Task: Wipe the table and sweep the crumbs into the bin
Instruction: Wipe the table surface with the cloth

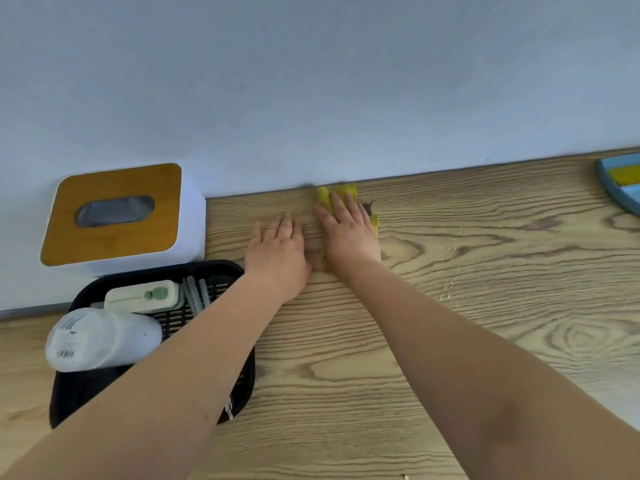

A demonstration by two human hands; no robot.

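A yellow cloth [348,192] lies on the wooden table [485,306] close to the wall. My right hand [348,233] presses flat on it with straight fingers and covers most of it. My left hand [278,251] rests flat on the bare wood just left of the cloth, its fingers straight. Pale crumbs [450,271] are scattered on the table to the right of my right hand. No bin is in view.
A white tissue box with a wooden lid [117,216] stands against the wall at the left. In front of it a black basket [225,271] holds a white bottle [100,339] and a pale case. A blue dustpan [621,183] shows at the far right edge.
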